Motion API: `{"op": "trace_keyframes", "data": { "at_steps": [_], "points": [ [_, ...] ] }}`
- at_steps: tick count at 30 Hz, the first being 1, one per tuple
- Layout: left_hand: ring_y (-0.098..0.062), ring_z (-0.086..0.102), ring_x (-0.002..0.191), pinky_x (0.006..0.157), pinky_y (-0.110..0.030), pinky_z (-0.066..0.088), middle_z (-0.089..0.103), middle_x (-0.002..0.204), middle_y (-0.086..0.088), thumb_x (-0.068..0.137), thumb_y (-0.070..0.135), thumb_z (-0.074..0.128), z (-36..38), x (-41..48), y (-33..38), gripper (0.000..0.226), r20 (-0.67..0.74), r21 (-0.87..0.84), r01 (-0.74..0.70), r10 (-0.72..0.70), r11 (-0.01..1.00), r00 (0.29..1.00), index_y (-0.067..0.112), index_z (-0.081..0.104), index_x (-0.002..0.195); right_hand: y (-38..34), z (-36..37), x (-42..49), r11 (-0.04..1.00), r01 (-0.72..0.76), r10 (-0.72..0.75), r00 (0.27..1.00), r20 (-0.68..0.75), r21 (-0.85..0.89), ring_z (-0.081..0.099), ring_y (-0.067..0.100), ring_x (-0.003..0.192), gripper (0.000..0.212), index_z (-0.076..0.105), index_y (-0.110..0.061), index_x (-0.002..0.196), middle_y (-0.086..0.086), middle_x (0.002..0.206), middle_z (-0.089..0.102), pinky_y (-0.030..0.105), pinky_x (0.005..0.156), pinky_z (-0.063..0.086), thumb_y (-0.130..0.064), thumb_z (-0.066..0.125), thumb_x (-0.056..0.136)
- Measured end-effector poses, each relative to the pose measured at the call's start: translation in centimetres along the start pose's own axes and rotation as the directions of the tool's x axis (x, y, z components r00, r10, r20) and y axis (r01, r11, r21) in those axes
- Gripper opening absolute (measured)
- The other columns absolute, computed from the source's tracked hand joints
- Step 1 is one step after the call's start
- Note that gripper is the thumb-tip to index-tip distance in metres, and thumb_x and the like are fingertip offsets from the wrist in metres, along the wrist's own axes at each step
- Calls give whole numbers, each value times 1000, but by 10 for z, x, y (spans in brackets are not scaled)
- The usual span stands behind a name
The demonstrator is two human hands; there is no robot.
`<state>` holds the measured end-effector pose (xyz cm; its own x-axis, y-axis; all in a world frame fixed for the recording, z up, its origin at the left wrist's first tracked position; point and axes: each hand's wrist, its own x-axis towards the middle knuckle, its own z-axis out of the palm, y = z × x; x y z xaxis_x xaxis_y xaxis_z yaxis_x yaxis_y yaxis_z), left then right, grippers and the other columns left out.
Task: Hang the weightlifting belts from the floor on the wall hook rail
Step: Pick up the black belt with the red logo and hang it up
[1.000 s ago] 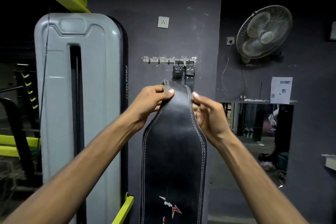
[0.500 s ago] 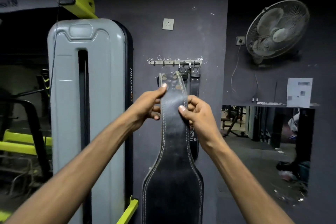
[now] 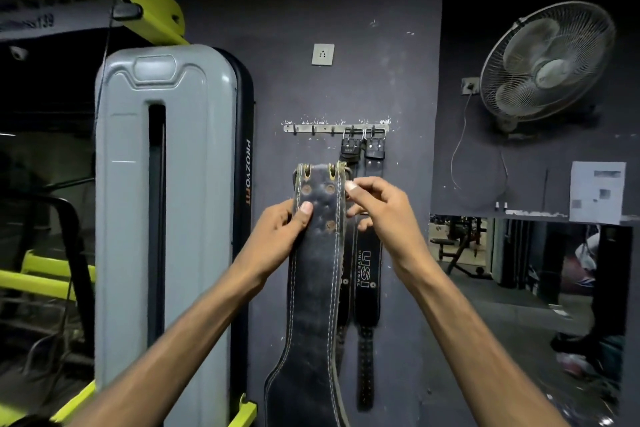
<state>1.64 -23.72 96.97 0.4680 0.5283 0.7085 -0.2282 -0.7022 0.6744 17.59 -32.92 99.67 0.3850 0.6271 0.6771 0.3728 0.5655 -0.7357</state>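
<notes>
Facing a dark wall [image 3: 346,10] beside a grey weight-stack shroud [image 3: 166,184]. Long black leather belt [image 3: 317,270] held upright below the hook rail [image 3: 304,129], buckle end uppermost, tail dropping out of frame. Probably heavy, stiff, grippy; best taken near the buckle. Two belts [image 3: 369,270] already hung. Left hand [image 3: 280,232] clamped on the strap, thumb in front. Right hand [image 3: 377,208] loosely pinching at the buckle edge; contact unclear.

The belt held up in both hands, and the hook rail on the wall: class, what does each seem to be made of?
Held belt: probably thick black leather, matte and scuffed, with pale stitching along both edges and worn rivets near the top. Hook rail: apparently bare metal, a dull silver-grey strip with small hooks; which metal cannot be told.
</notes>
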Motion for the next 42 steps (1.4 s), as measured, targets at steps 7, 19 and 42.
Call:
{"op": "trace_keyframes", "data": {
  "at_steps": [7, 19, 42],
  "points": [
    [-16, 70, 110, 97, -47, 54, 75, 114, 3, 100, 40, 47, -10, 28, -58, 31, 31, 50, -22, 21, 999, 999, 27, 68, 119, 40, 29, 39, 964, -85, 106, 992, -68, 252, 61, 7, 60, 20, 70, -5, 107, 5, 82, 74, 25, 66, 52, -14, 75, 90],
    [-2, 41, 52, 55, -21, 35, 48, 62, 11, 103, 33, 45, -39, 142, -169, 16, 4, 204, -97, 98, 974, 995, 18, 49, 101, 137, 86, 133, 909, 33, 89, 959, -271, 415, 70, 17, 111, 62, 55, -4, 134, 14, 129, 68, 28, 93, 59, 30, 51, 82],
    [-14, 60, 55, 58, -36, 54, 69, 73, -13, 98, 38, 55, 13, 414, -346, 51, -335, 337, -241, 355, 910, 873, 27, 46, 147, 338, 84, 382, 873, 296, -429, 843, -324, -387, 46, 13, 97, 72, 26, -20, 160, -4, 106, 47, 24, 90, 43, -35, 53, 95]
  ]
}}
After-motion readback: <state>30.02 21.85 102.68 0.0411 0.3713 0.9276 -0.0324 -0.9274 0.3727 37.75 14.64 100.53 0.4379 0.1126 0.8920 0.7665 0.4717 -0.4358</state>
